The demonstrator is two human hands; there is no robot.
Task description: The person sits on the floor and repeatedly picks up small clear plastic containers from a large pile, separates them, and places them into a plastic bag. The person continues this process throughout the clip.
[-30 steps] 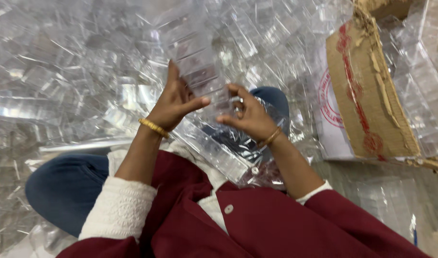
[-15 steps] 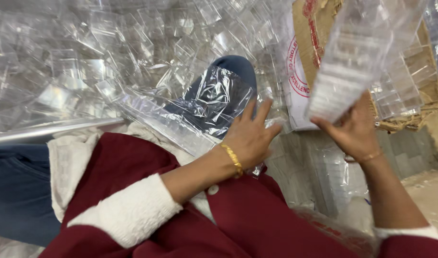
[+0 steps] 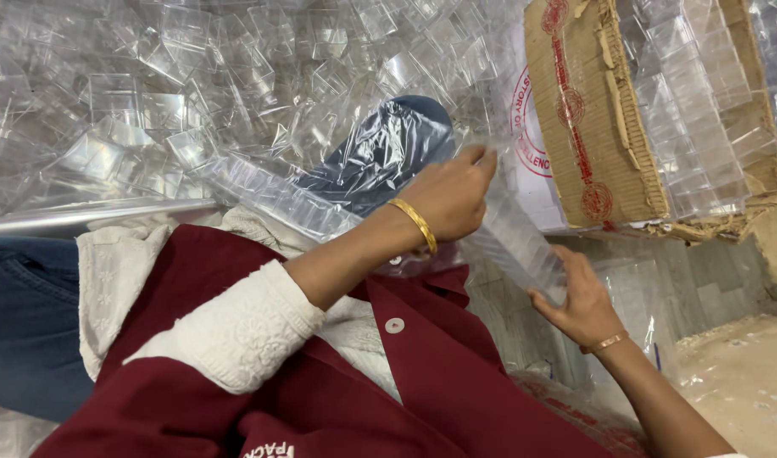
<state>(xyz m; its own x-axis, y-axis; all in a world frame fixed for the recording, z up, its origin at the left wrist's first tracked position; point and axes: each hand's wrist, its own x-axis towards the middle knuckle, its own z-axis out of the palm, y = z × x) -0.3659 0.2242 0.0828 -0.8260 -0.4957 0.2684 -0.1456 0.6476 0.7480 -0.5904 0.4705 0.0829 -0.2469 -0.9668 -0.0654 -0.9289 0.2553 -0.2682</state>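
Observation:
A long stack of clear plastic boxes point(image 3: 517, 231) slants down across my lap, from upper left to lower right. My left hand point(image 3: 450, 194), with a gold bangle on the wrist, grips its upper end near my knee. At the lower end my right hand point(image 3: 581, 301) cups the stack from beneath, fingers spread against it. Both arms wear white cuffs and a maroon jacket. A second row of nested clear boxes point(image 3: 278, 197) lies on my lap under a clear plastic bag point(image 3: 380, 153).
A big heap of loose clear plastic boxes point(image 3: 151, 93) fills the floor ahead and to the left. At the upper right a torn cardboard carton point(image 3: 587, 127) holds stacked rows of the same boxes. Bare concrete floor point(image 3: 736, 365) shows at the lower right.
My right hand has come down from head height with the stack, and my left hand has taken hold of the stack's upper end. The view has swung slightly right.

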